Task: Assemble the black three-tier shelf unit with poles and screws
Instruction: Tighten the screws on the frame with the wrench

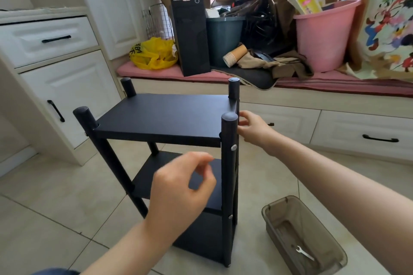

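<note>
The black three-tier shelf unit [163, 116] stands upright on the tiled floor, its boards joined to round black poles. A silver screw head [233, 147] shows on the near right pole [228, 163]. My right hand [250, 128] is at the right edge of the top board, behind that pole, with its fingers curled against the board's edge. My left hand [183, 187] hovers in front of the middle tier, blurred, fingers loosely curled with thumb and fingertips close together; I see nothing held in it.
A smoky clear plastic tray [335, 250] with a small metal wrench [305, 253] sits on the floor at lower right. White cabinets stand at left. A bench behind carries a black computer tower, a pink bucket [321, 38], a yellow bag and cardboard boxes.
</note>
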The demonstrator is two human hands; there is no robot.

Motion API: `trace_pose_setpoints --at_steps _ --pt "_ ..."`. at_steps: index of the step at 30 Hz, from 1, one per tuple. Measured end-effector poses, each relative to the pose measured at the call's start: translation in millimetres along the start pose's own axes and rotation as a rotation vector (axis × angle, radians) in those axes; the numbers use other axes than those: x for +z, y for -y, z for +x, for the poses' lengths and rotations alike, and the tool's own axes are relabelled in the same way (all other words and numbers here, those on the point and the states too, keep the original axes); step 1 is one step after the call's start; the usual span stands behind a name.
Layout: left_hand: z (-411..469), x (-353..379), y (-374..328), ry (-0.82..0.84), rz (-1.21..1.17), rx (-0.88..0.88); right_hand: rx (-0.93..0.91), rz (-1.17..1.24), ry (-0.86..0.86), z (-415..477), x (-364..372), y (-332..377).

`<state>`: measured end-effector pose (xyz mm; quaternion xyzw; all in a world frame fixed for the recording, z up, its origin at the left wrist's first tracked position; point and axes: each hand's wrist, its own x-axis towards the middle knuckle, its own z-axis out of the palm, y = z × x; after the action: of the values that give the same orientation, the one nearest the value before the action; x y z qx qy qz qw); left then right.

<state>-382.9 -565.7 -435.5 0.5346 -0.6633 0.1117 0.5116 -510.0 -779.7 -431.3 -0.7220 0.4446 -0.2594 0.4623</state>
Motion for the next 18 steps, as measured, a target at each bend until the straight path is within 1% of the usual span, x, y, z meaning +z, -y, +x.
trace_pose_setpoints --at_steps 3,4,5,8,10,15,18 --pt "-12.7 17.1 -5.3 0.18 -0.188 -0.403 -0.044 0.057 0.014 5.3 5.7 5.0" --pt "-17.2 24.4 -3.4 0.206 -0.214 -0.491 -0.062 0.054 0.005 5.8 6.8 6.1" --pt "-20.5 31.2 -0.8 0.223 -0.215 -0.541 -0.077 0.043 -0.008 5.7 7.6 6.7" --pt "-24.1 48.7 3.4 0.305 -0.144 -0.55 -0.094 0.021 -0.03 2.6 9.1 5.5" --pt "-24.9 57.3 3.1 0.355 -0.159 -0.576 -0.091 0.03 -0.045 0.1 9.1 2.8" --pt "-21.8 66.2 6.4 0.368 -0.212 -0.551 -0.106 0.071 -0.095 -4.6 -0.1 -5.1" --pt "-20.4 66.2 12.9 0.353 -0.216 -0.544 -0.1 0.049 -0.141 -10.2 -7.4 -9.1"
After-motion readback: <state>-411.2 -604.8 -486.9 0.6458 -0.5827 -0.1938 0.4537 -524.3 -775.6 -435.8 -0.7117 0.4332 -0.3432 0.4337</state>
